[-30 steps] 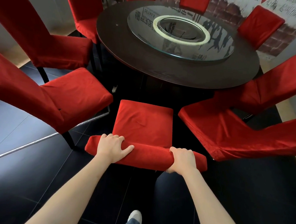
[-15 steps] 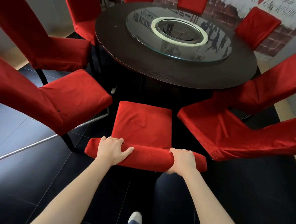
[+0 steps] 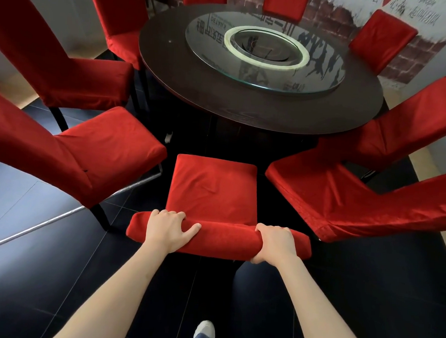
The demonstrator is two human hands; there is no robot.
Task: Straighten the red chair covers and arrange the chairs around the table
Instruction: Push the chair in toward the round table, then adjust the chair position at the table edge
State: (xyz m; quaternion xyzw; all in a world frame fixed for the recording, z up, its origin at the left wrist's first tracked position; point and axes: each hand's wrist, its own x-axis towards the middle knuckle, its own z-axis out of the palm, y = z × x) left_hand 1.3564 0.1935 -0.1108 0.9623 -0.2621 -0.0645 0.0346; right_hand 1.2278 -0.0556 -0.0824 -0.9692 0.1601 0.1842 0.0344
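A red-covered chair (image 3: 211,191) stands right below me, its seat pointing at the round dark table (image 3: 220,108). My left hand (image 3: 167,229) grips the left part of the chair's top rail, thumb spread along the cover. My right hand (image 3: 275,241) wraps the right part of the same rail. The seat cover shows a few soft creases. The seat's front edge sits just short of the table rim.
Red-covered chairs ring the table: one close on the left (image 3: 87,155), one close on the right (image 3: 345,200), several more farther round. A glass turntable (image 3: 265,54) lies on the table. The floor is black tile (image 3: 53,276). My shoe (image 3: 204,329) shows at the bottom.
The chair, with both hands on its rail, has slid slightly forward toward the table. My view has shifted with it.
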